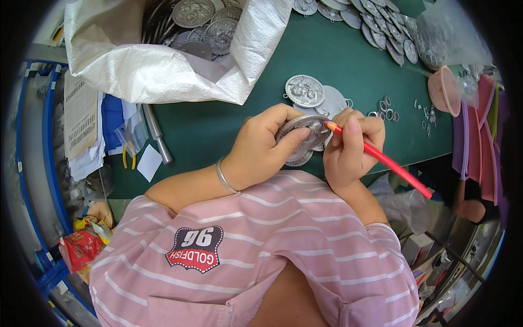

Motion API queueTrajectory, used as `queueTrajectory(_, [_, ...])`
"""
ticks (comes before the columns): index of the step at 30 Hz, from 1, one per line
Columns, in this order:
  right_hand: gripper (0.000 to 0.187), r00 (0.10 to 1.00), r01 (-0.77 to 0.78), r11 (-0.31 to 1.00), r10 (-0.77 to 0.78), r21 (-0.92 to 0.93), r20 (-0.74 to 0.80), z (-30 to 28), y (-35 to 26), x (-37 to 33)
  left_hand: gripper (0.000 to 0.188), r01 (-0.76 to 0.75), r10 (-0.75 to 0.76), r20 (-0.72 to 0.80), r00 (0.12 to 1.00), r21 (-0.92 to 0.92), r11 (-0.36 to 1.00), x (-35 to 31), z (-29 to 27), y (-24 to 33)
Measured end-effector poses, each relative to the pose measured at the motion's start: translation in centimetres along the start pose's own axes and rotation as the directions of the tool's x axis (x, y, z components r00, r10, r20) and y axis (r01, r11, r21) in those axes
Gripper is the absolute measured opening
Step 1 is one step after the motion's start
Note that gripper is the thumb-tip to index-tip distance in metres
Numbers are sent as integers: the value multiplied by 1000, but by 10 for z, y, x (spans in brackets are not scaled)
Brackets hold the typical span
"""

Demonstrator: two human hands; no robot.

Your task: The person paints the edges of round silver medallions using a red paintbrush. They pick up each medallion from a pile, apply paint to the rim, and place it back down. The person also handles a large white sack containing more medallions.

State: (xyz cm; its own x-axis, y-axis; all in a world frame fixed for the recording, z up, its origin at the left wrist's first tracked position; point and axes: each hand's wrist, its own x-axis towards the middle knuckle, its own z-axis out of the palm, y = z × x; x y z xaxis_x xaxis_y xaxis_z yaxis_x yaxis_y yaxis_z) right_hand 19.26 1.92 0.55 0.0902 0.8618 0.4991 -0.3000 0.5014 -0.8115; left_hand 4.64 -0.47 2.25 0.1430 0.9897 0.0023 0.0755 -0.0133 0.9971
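Note:
My left hand (260,143) grips a round silver-grey embossed metal medallion (311,124), tilted up in front of me, thumb across its face. A red pencil (393,164) is pinched in my right hand (351,144), its sharpened tip at the medallion's upper right edge, near the small loop. Just beyond my hands lie more medallions on the green table: one with a raised pattern (305,91) rests partly over a plain-faced disc (333,101). Below the held piece another medallion's rim (300,158) shows, mostly hidden.
A white woven sack (169,73) full of medallions stands at the back left. Metal rings (388,111) and small clasps (429,117) lie at right, near a pink basket (444,90). More medallions (384,27) pile up far right. A metal rod (158,135) lies left.

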Motion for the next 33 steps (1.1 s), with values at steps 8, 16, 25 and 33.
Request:
queueTrajectory(8, [12, 994, 33, 998, -28, -53, 106, 3, -1, -6, 9, -154, 161, -17, 987, 210, 965, 1, -3, 6])
queueTrajectory(16, [14, 993, -7, 984, 28, -176, 119, 4, -2, -6, 18, -257, 284, -42, 958, 315, 914, -1, -3, -2])
queueTrajectory(25, [15, 998, -27, 996, 30, -80, 47, 7, -2, -5, 21, -234, 262, -36, 964, 345, 909, -1, -6, -5])
queueTrajectory(33, [13, 990, 51, 966, -16, -252, 142, 5, 0, -7, 18, -250, 275, -6, 961, 401, 881, 0, -7, -9])
